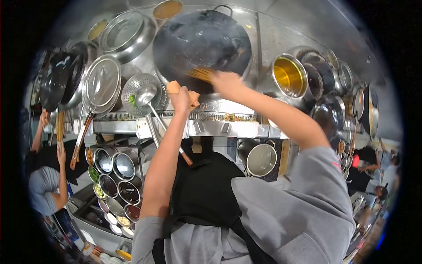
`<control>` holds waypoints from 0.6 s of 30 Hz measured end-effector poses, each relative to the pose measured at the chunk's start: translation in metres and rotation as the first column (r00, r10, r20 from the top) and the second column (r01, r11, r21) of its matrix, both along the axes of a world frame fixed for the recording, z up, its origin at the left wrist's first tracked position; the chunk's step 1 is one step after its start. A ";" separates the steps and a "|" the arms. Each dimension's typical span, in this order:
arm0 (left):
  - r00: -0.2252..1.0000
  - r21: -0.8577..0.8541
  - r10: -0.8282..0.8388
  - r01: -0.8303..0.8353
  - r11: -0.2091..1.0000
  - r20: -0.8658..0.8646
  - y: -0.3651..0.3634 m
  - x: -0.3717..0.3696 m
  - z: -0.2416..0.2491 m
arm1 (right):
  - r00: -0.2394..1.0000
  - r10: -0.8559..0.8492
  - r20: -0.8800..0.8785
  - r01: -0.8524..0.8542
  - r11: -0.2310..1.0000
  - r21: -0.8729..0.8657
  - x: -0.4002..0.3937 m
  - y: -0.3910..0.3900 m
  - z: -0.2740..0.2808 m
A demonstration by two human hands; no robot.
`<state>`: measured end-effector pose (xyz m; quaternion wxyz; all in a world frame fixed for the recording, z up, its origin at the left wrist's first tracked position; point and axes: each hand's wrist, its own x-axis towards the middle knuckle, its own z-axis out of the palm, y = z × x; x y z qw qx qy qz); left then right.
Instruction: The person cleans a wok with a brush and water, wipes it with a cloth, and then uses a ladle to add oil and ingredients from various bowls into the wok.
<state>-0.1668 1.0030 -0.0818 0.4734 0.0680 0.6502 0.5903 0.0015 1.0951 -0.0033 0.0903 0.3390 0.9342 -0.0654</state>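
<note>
Grey shirt (281, 207) and black apron (204, 189) fill the near view; wearer squared up to the steel desk (283, 28), both forearms reaching forward over its front edge.

Wok (202, 39), broad and dark, sits directly ahead, wet-looking inside, thin haze over it. Central position likely puts it within reach of either arm. Loop handle (223, 9) on the far side.

Mesh strainer (102, 79) lies to the left, its handle angled back toward the wearer; probably set so for quick pick-up. Perforated skimmer (156, 83) between strainer and wok. Pot of yellow liquid (289, 77) on the other side, near the wok, presumably within easy dipping range.

Ladle (146, 93): bowl resting in the skimmer, which seems to serve as its drip rest; wooden grip hangs out past the desk edge.

Brush (201, 74), stiff thin strands, lies over the wok's near inner side. Right hand (226, 84) closed around its butt end, perhaps to keep the fingers off hot metal. Motion blur there.

Left hand (181, 99) closed on a folded cloth (194, 101) at the near rim; padding against heat, I judge. Whether it also grips a handle beneath: cannot tell.

Smallest: green scrap (132, 99) in the skimmer.
</note>
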 end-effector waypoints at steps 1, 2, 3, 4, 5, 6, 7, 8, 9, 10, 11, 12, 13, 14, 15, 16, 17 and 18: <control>1.000 0.010 0.017 -0.016 1.000 -0.017 0.001 -0.001 -0.005 | 0.987 -0.030 0.158 0.030 1.000 0.000 0.040 0.011 0.013; 0.999 -0.008 0.026 -0.026 1.000 -0.043 0.005 -0.004 -0.017 | 0.946 -0.123 0.299 0.111 0.992 0.056 0.073 0.039 0.028; 0.997 -0.031 0.023 -0.025 0.999 -0.068 0.004 -0.004 -0.029 | 0.902 -0.303 0.308 0.278 0.953 0.122 0.090 0.071 0.045; 0.997 -0.028 0.036 -0.038 0.999 -0.067 0.001 -0.002 -0.035 | 0.916 -0.332 0.226 0.309 0.942 0.132 0.100 0.107 0.055; 0.996 0.007 0.043 -0.042 0.999 -0.073 0.002 -0.001 -0.038 | 0.925 -0.355 0.137 0.336 0.931 0.144 0.100 0.132 0.065; 0.995 0.040 0.048 -0.045 0.998 -0.082 0.003 -0.002 -0.032 | 0.930 -0.342 0.132 0.323 0.934 0.151 0.085 0.130 0.078; 0.995 0.038 0.058 -0.055 0.998 -0.082 0.000 -0.002 -0.029 | 0.939 -0.331 0.092 0.317 0.938 0.140 0.069 0.120 0.083; 0.998 0.014 0.064 -0.065 0.998 0.023 -0.004 -0.003 -0.012 | 0.946 -0.320 0.054 0.311 0.941 0.130 0.052 0.105 0.090; 0.989 -0.003 0.072 -0.072 0.997 0.127 -0.002 -0.003 -0.001 | 0.956 -0.278 0.092 0.271 0.959 0.083 0.044 0.079 0.099; 0.988 -0.006 0.082 -0.082 0.997 0.132 0.003 -0.003 -0.006 | 0.966 -0.191 0.174 0.183 0.981 0.065 0.048 0.057 0.096; 0.990 -0.048 0.088 -0.083 0.995 0.107 0.008 -0.003 -0.017 | 0.962 -0.099 0.254 0.093 0.995 0.037 0.051 0.045 0.087; 0.992 -0.085 0.093 -0.086 0.993 0.081 0.011 -0.005 -0.024 | 0.971 -0.094 0.222 0.100 0.995 -0.016 0.064 0.053 0.081; 0.991 -0.089 0.104 -0.096 0.991 0.083 0.009 -0.008 -0.028 | 0.978 -0.094 0.188 0.109 0.992 -0.071 0.086 0.064 0.077; 0.993 -0.043 0.091 -0.088 0.995 0.071 0.007 -0.007 -0.030 | 0.903 -0.269 0.334 0.283 0.959 0.007 0.095 0.109 0.065; 0.996 0.004 0.074 -0.074 0.997 0.057 0.008 -0.006 -0.031 | 0.865 -0.397 0.307 0.379 0.918 0.117 0.082 0.120 0.095; 0.994 -0.006 0.084 -0.083 0.997 0.064 0.005 -0.005 -0.032 | 0.901 -0.381 0.210 0.352 0.922 0.161 0.091 0.150 0.082; 0.995 -0.010 0.071 -0.071 0.997 0.064 0.003 -0.006 -0.033 | 0.901 -0.373 0.221 0.347 0.926 0.150 0.085 0.140 0.083; 0.996 -0.008 0.060 -0.059 0.998 0.067 0.003 -0.007 -0.035 | 0.921 -0.331 0.206 0.307 0.941 0.143 0.071 0.125 0.097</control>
